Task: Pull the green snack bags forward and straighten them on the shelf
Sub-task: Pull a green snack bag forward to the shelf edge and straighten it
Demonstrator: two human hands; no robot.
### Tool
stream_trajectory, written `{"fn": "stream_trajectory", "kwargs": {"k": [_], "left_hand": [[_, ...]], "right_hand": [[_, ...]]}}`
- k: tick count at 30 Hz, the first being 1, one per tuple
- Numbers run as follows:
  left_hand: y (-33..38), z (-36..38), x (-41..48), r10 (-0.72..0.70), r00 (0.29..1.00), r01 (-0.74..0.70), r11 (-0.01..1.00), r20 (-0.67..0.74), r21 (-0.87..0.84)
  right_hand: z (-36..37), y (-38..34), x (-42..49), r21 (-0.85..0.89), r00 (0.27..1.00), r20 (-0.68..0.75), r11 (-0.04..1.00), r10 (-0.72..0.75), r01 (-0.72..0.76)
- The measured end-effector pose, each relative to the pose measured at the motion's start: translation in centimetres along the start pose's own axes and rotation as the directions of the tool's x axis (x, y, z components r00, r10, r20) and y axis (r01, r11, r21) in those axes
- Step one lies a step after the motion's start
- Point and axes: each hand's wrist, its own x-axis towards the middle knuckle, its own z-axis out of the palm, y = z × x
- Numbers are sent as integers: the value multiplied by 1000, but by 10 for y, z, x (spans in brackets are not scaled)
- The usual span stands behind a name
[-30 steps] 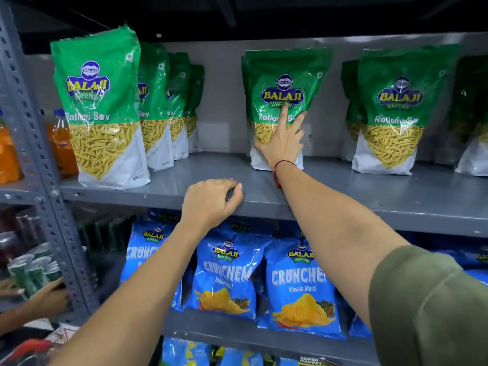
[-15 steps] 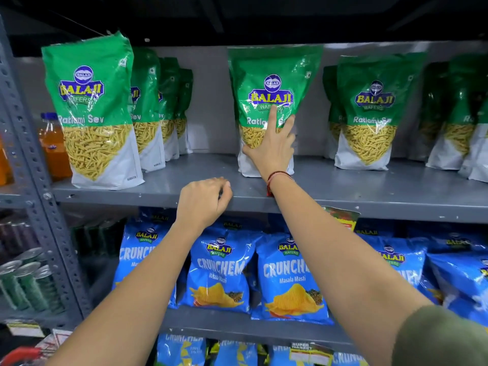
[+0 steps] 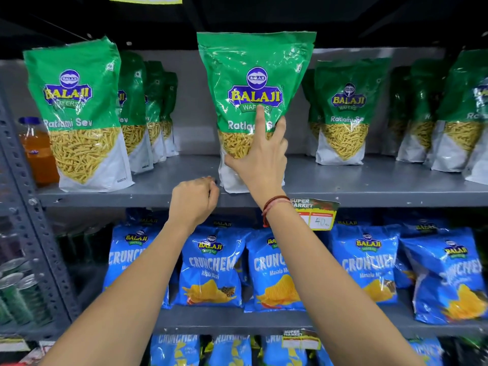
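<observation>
Green Balaji Ratlami Sev bags stand upright on the grey metal shelf [image 3: 169,190]. The middle bag [image 3: 253,80] stands at the shelf's front edge, and my right hand [image 3: 260,162] grips its lower front, index finger stretched up over the label. My left hand [image 3: 194,200] rests curled on the shelf's front lip just left of that bag, with nothing seen in it. A left row of green bags [image 3: 76,114] starts at the front edge. Further right, another green bag [image 3: 346,112] and more green bags [image 3: 459,117] stand deeper on the shelf.
Blue Crunchem chip bags [image 3: 211,265] fill the shelf below. A price tag [image 3: 314,213] hangs from the shelf lip by my right wrist. An orange drink bottle [image 3: 37,151] and green cans [image 3: 15,294] sit in the neighbouring rack behind the perforated upright [image 3: 31,215].
The middle green bag has come forward from the back of the shelf to its front edge under my right hand. My left hand stayed on the shelf lip.
</observation>
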Motion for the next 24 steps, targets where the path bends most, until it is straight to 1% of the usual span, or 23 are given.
{"fn": "stream_trajectory", "kwargs": {"k": [11, 16, 24], "left_hand": [[1, -2, 1, 22, 1000, -22, 1000, 4, -3], [1, -1, 0, 30, 999, -30, 1000, -26, -3], [1, 0, 0, 23, 999, -23, 1000, -48, 0]], "right_hand": [[0, -1, -7, -16, 1000, -25, 1000, -10, 9], [7, 4, -8, -27, 999, -43, 999, -24, 22], [22, 15, -8, -61, 987, -150, 997, -56, 48]]}}
